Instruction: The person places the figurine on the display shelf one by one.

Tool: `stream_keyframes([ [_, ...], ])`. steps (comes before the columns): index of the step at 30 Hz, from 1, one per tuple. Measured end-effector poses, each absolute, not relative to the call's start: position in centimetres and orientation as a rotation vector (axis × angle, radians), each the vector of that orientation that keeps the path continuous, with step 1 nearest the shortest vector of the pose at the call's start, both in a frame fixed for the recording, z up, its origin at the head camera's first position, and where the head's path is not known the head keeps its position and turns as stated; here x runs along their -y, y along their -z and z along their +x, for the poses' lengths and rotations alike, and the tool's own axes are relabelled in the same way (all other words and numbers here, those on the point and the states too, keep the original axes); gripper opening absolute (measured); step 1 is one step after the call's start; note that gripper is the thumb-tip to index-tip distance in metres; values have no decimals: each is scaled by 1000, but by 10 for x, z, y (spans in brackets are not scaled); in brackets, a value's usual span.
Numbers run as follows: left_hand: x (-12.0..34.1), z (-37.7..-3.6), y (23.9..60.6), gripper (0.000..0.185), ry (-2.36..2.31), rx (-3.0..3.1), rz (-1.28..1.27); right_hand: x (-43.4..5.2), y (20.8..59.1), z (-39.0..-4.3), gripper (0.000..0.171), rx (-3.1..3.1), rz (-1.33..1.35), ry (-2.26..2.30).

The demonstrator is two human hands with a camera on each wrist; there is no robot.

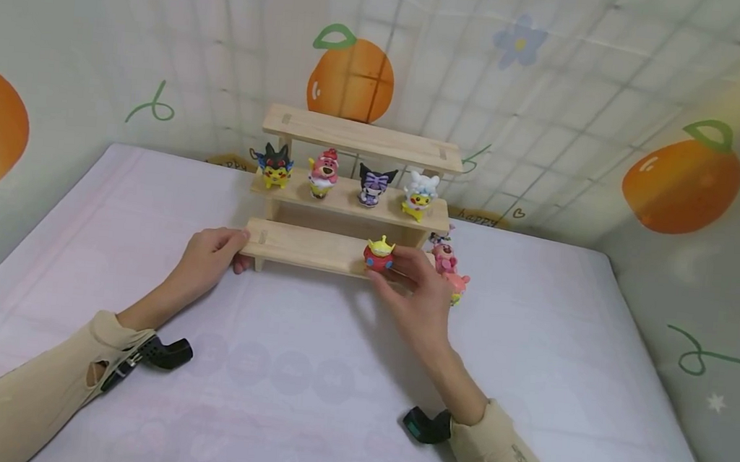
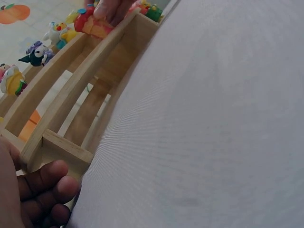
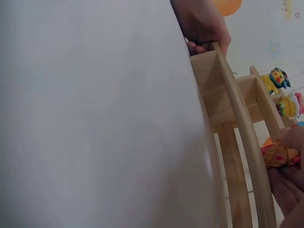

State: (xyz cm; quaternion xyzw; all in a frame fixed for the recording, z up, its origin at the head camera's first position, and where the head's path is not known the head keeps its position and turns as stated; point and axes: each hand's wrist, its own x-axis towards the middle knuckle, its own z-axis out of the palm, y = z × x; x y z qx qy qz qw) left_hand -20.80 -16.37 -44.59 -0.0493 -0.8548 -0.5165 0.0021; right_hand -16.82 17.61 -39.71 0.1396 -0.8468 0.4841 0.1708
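On the table (image 1: 307, 371) w/ white cloth, the 3-step wooden shelf (image 1: 353, 202) is steadied by the left hand (image 1: 210, 256) curled round its bottom-left end, while the right hand (image 1: 414, 287) pinches a red toy (image 1: 379, 254) on the bottom step, 4 more figs lined up mid-tier.

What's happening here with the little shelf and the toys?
A person is at a three-tier wooden shelf standing on a white cloth-covered surface. The left hand grips the left end of the bottom tier. The right hand holds a red and yellow figurine on that bottom tier, near its right end. Four figurines stand in a row on the middle tier; the top tier is bare. A few more toys lie beside the shelf's right end.
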Motion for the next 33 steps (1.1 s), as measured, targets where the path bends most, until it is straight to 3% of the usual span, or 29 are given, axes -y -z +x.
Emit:
stream_keyframes([
  [33, 162, -208, 445, 41, 1621, 2670, -156, -109, 402, -189, 43, 2362, 590, -1445],
])
